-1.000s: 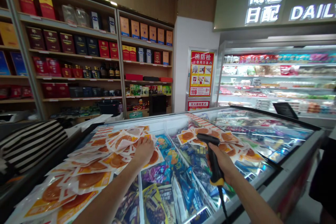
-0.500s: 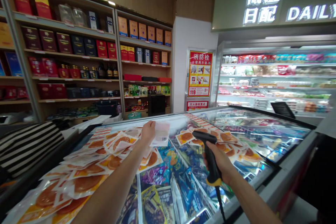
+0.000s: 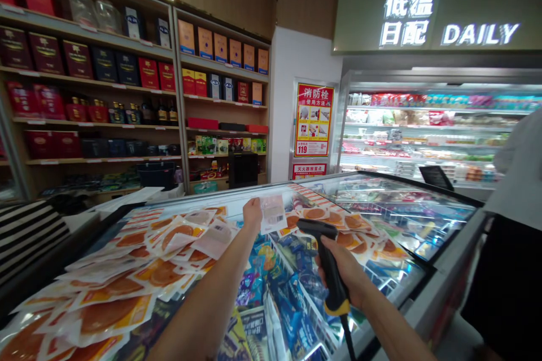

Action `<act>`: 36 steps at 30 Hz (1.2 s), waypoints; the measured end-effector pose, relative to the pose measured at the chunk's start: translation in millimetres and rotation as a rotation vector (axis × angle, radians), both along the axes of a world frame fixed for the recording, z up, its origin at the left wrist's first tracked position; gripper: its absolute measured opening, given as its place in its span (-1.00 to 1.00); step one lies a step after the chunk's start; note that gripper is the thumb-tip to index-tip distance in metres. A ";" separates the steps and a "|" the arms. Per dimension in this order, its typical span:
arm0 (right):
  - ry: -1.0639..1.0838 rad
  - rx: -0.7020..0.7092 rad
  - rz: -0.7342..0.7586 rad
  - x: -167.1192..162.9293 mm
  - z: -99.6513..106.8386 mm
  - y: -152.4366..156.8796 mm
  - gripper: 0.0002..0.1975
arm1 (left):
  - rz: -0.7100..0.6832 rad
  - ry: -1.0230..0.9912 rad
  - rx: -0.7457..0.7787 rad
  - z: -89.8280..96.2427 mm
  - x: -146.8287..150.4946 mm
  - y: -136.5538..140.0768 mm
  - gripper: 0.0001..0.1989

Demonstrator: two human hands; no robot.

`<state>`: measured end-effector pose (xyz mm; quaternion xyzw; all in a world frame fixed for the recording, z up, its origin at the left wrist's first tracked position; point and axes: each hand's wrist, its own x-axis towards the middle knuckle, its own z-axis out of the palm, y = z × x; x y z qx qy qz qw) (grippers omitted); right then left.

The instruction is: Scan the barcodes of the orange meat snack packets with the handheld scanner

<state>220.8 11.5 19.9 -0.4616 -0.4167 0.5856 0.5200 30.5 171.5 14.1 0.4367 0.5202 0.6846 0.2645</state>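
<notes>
My left hand (image 3: 253, 215) is closed on the edge of a flat plastic food packet (image 3: 273, 215), held up with its pale back and small barcode showing. In my right hand (image 3: 345, 271) is a black and yellow barcode scanner (image 3: 332, 268), its head tilted toward the packet but apart from it. A cable hangs from the scanner's handle. Below my left arm, a spread of similar packets (image 3: 162, 272) with round orange-brown contents lies on the freezer's glass top. A second group of packets (image 3: 349, 231) lies beyond the scanner.
Under the glass of the chest freezer (image 3: 455, 248) are bags of frozen goods (image 3: 292, 304). A person in a white top (image 3: 519, 175) stands at the right edge. Striped cloth (image 3: 31, 237) is at left. Shelves of boxes (image 3: 127, 70) and a lit refrigerated case (image 3: 423, 130) stand behind.
The packet in my left hand has turned so its barcode shows more clearly. The view has shifted, and a person has come into sight at the right. Both hands keep their holds.
</notes>
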 end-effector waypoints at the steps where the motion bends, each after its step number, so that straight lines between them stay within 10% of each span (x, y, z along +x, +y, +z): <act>1: 0.001 0.004 0.010 0.1 -1.8 1.2 -0.68 | -0.007 0.002 -0.013 0.9 0.2 0.8 -0.76; 16: -0.050 0.031 -0.238 42.5 10.0 16.5 -0.70 | 0.132 0.326 0.084 17.8 33.1 0.4 -0.69; 27: -0.048 0.013 -0.289 69.5 2.8 18.0 -0.67 | -0.338 0.948 0.194 -28.3 87.5 -26.4 -0.77; 36: -0.065 0.001 -0.269 56.6 3.9 19.0 -0.69 | -0.325 1.172 0.015 -51.6 60.7 -11.6 -0.65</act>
